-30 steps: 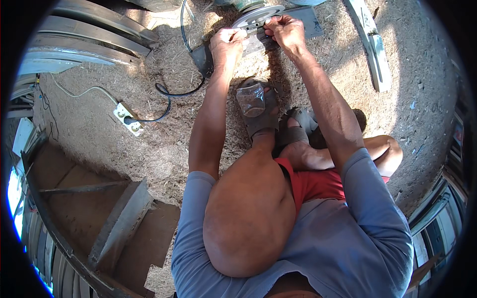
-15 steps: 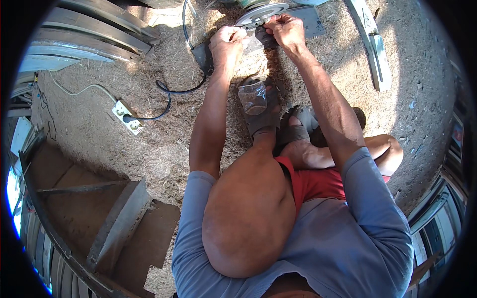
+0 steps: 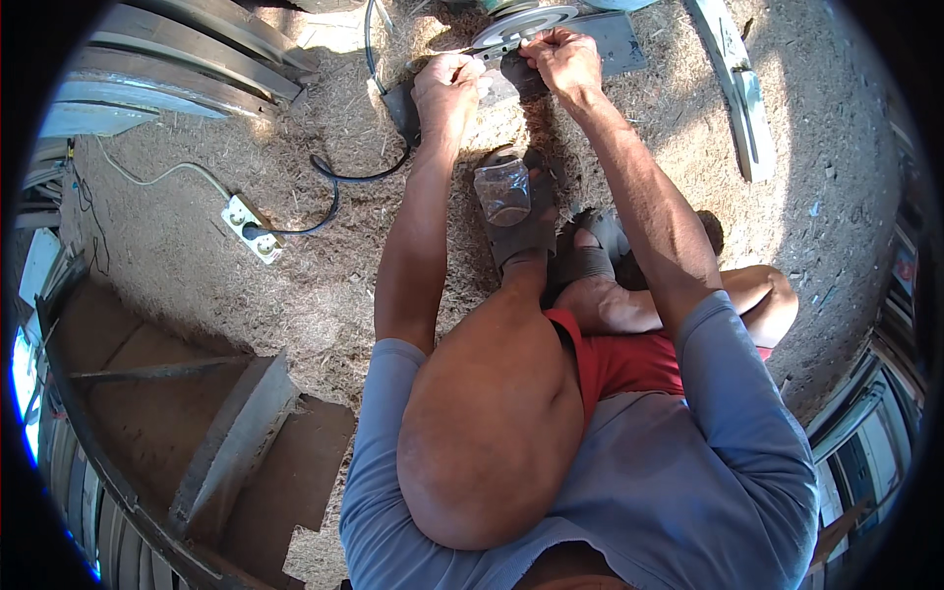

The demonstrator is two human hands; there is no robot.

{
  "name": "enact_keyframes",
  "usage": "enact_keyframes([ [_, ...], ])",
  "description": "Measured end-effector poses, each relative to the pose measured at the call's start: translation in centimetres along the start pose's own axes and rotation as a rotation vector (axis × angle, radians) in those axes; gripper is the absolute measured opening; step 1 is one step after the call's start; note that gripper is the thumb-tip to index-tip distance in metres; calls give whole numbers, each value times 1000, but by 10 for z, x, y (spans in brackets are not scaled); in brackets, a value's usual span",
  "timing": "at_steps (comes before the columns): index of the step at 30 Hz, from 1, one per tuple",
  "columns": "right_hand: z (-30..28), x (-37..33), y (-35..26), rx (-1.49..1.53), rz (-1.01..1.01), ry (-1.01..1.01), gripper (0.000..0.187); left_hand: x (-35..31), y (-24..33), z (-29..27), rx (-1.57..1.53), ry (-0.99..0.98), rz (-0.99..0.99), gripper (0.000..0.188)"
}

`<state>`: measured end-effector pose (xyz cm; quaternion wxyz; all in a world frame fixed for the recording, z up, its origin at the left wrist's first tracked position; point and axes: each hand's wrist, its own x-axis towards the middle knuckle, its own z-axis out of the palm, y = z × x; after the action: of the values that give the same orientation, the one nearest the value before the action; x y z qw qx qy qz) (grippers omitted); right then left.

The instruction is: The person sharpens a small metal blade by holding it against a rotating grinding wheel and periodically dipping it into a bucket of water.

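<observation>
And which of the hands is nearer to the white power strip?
Left. The left hand is ahead and right of the power strip; the right hand is farther off, toward that same side.

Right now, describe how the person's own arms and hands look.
The sleeves are short, grey-blue cloth, ending near the elbows. Below them the forearms are uncovered. The left grip and right grip are bare hands, without gloves; no watch or wristband shows. Any ring would be too small to make out.
</observation>
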<state>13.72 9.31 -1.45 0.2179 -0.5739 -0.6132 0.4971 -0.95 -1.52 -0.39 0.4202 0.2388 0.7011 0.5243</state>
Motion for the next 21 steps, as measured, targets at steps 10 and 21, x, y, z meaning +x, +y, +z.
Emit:
enact_keyframes([
  [10, -2, -8, -13, -155, -19, -5, 12, 2, -9, -7, 91, 27, 52, 9],
  [21, -3, -6, -7, -42, 6, -21, 15, -1, 1, -2, -49, 19, 22, 10],
])
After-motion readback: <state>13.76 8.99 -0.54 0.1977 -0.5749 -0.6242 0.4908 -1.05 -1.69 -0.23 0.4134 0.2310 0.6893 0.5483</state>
